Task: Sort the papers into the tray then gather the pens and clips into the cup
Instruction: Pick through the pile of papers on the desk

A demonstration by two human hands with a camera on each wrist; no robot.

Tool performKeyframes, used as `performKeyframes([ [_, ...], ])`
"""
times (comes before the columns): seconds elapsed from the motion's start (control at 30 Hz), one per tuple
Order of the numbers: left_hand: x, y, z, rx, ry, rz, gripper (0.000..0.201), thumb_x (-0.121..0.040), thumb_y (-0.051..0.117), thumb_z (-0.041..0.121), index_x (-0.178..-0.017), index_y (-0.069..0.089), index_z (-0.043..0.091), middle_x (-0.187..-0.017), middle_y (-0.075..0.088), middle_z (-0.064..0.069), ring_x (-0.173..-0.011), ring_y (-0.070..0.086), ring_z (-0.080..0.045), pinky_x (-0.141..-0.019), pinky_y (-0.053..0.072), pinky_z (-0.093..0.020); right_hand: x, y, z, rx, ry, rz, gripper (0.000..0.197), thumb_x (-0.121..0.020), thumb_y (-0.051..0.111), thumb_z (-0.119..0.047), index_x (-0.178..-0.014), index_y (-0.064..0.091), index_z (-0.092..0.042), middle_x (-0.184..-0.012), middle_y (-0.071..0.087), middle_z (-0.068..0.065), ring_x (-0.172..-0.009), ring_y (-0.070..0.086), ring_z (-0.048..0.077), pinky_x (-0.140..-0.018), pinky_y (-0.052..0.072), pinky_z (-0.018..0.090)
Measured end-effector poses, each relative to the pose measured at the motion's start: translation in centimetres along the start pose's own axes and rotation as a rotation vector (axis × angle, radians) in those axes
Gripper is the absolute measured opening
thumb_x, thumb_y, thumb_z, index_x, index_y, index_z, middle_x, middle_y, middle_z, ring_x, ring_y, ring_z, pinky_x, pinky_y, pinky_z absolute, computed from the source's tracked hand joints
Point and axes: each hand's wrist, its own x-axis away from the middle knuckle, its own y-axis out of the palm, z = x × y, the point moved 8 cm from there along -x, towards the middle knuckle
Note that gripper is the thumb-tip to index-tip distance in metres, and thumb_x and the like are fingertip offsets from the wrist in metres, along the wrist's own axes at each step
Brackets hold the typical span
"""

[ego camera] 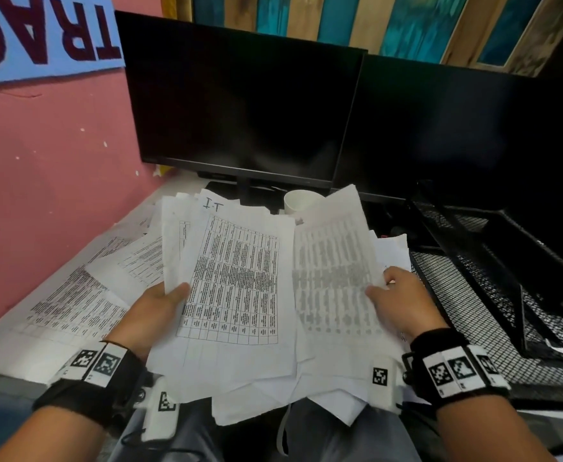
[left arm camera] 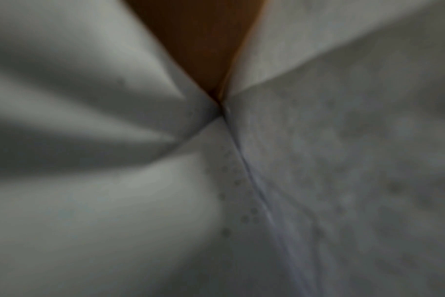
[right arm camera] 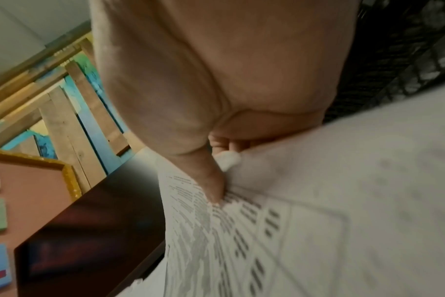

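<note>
I hold two batches of printed papers above the desk. My left hand (ego camera: 160, 301) grips a stack of table-printed sheets (ego camera: 236, 278) with its thumb on top. My right hand (ego camera: 397, 295) pinches another sheaf (ego camera: 333, 261), thumb pressed on the print; in the right wrist view the thumb (right arm camera: 211, 180) pins that sheaf (right arm camera: 292, 231). The left wrist view shows only blurred paper (left arm camera: 318, 160). A white cup (ego camera: 302, 200) stands behind the sheets. The black wire-mesh tray (ego camera: 473, 295) sits at the right. No pens or clips show.
More printed sheets (ego camera: 73, 301) lie spread on the white desk at the left, by a pink wall. Two dark monitors (ego camera: 240, 105) stand at the back. The mesh tray has stacked tiers with black frame bars.
</note>
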Motion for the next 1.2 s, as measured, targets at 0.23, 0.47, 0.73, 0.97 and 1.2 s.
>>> performKeyframes([
  [0.23,0.4,0.0,0.5,0.001,0.001,0.012,0.039,-0.11,0.051,0.035,-0.076,0.057,0.017,-0.062,0.056,-0.002,-0.059,0.052,-0.02,-0.056,0.035,-0.031,1.8,-8.1,-1.9,-0.275,-0.1,0.325,0.011,-0.102,0.058,-0.01,-0.104,0.067,-0.016,-0.087,0.074,0.012,-0.06,0.063,0.021,-0.054,0.052,0.027],
  [0.47,0.9,0.2,0.6,-0.015,0.0,-0.008,0.036,-0.11,0.048,0.038,-0.085,0.059,0.015,-0.067,0.054,-0.005,-0.061,0.05,-0.02,-0.056,0.035,-0.031,0.6,-6.5,-2.7,-0.655,-0.034,0.179,0.02,-0.102,0.06,-0.004,-0.103,0.07,-0.021,-0.107,0.08,0.007,-0.098,0.078,0.027,-0.089,0.063,0.05],
  [0.73,1.3,0.3,1.4,-0.016,0.022,-0.002,0.04,-0.112,0.042,0.041,-0.091,0.063,0.014,-0.095,0.065,-0.005,-0.098,0.058,-0.024,-0.086,0.041,-0.033,2.3,7.7,-3.2,-0.524,0.026,-0.222,0.028,-0.102,0.055,0.002,-0.116,0.07,-0.018,-0.111,0.08,0.01,-0.097,0.079,0.031,-0.089,0.063,0.058],
  [0.97,1.1,0.9,1.1,0.071,0.098,-0.143,0.031,-0.097,0.072,0.045,-0.119,0.075,0.023,-0.115,0.081,0.004,-0.11,0.075,-0.019,-0.111,0.051,-0.052,4.5,12.8,-4.9,-0.328,-0.032,-0.414,0.031,-0.098,0.047,-0.011,-0.114,0.06,-0.034,-0.12,0.073,0.0,-0.105,0.074,0.029,-0.096,0.06,0.054],
  [1.2,1.9,1.6,2.1,0.122,0.138,-0.203,0.028,-0.094,0.073,0.039,-0.117,0.076,0.024,-0.115,0.082,0.005,-0.108,0.077,-0.017,-0.104,0.055,-0.046,4.6,11.5,-4.3,-0.309,-0.016,-0.366,0.033,-0.101,0.047,-0.006,-0.113,0.058,-0.035,-0.116,0.074,0.001,-0.104,0.074,0.029,-0.094,0.061,0.054],
])
